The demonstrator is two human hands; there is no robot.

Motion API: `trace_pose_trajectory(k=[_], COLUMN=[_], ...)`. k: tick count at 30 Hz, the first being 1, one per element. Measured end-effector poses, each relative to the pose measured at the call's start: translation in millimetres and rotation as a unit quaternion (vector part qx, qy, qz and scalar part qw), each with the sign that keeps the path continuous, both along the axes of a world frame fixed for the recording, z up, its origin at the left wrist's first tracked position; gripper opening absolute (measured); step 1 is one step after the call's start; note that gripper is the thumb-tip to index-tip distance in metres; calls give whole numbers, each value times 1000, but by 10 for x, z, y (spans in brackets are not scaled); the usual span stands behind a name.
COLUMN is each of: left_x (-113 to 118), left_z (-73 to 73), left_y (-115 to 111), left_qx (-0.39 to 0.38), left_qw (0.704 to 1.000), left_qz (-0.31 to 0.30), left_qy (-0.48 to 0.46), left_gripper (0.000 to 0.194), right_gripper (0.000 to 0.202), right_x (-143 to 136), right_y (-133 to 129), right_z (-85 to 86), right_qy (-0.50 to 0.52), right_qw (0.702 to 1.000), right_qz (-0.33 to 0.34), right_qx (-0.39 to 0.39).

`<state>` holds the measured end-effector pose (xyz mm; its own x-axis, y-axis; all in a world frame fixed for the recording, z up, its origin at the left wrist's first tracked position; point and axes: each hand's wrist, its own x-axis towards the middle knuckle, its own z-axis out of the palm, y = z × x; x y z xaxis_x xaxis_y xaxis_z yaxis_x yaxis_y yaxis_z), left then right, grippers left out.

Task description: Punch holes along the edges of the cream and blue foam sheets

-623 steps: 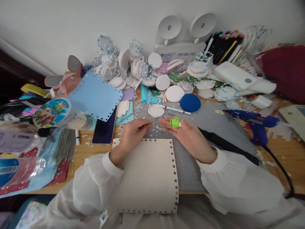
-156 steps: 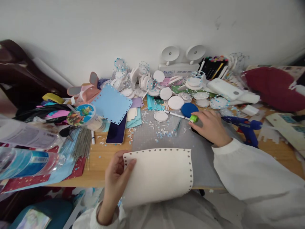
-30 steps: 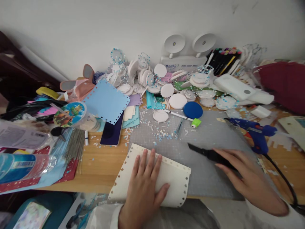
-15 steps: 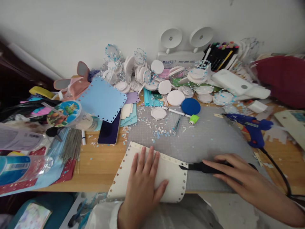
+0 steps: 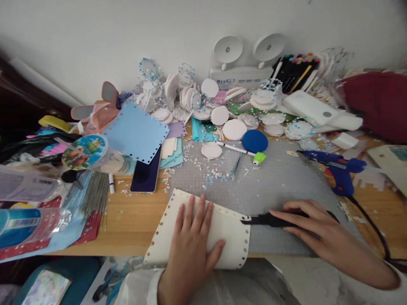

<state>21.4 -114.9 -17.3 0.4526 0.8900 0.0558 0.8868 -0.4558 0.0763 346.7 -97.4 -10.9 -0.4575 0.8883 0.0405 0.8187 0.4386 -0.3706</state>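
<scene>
My left hand [image 5: 192,241] lies flat with spread fingers on a cream sheet [image 5: 229,241] that has small flower-shaped holes along its edges. The sheet overhangs the front edge of the desk. At the right, my right hand [image 5: 314,228] is wrapped round a black tool [image 5: 276,219]. The tool's narrow dark tip lies at the sheet's upper right corner. Beneath it is a grey cutting mat [image 5: 280,186]. My palm hides part of the tool.
Paper bits [image 5: 216,176], a green-capped item [image 5: 259,158] and a blue disc [image 5: 255,141] lie behind. A blue glue gun [image 5: 340,169] with its cord is at right. A phone [image 5: 144,176], cup [image 5: 92,150] and bottle [image 5: 28,222] stand or lie left. White discs crowd the back.
My right hand and the black tool have shifted slightly up, towards the back of the mat. My left hand and the cream sheet have stayed in place.
</scene>
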Motion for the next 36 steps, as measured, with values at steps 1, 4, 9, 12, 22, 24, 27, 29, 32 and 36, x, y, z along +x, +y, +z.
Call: trace_pose_trajectory(k=[1, 4, 9, 12, 22, 24, 27, 29, 32, 36], left_x=[1, 3, -4, -5, -3, -16, -50, -73, -92, -88], left_z=[3, 8, 2, -3, 6, 26, 66, 84, 78, 46], left_y=[2, 3, -2, 0, 1, 2, 13, 29, 60, 79], left_qx=[-1, -2, -3, -7, -8, -15, -32, -41, -32, 2], left_qw=[1000, 1000, 1000, 1000, 1000, 1000, 997, 994, 995, 998], left_qz=[-1, -4, 0, 1, -1, -10, -57, -88, -80, -44], left_qy=[1, 1, -10, -13, -11, -16, -31, -45, -57, -38], left_gripper=[72, 73, 72, 72, 72, 72, 73, 69, 69, 79], right_gripper=[35, 36, 37, 36, 36, 38, 38, 37, 36, 36], right_x=[-34, -134, -85, -71, -473, -405, -303, -296, -361, -371], right_y=[12, 57, 72, 89, 305, 258, 143, 69, 1, -6], right_z=[5, 24, 43, 33, 39, 46, 71, 91, 98, 76], right_qy=[3, 5, -1, -3, 30, 28, 18, 14, 22, 25], right_qw=[1000, 1000, 1000, 1000, 999, 999, 999, 999, 999, 999], right_qz=[3, 15, 22, 21, 44, 45, 46, 44, 39, 36], right_qx=[4, 9, 3, 8, 3, 0, -9, -17, -27, -24])
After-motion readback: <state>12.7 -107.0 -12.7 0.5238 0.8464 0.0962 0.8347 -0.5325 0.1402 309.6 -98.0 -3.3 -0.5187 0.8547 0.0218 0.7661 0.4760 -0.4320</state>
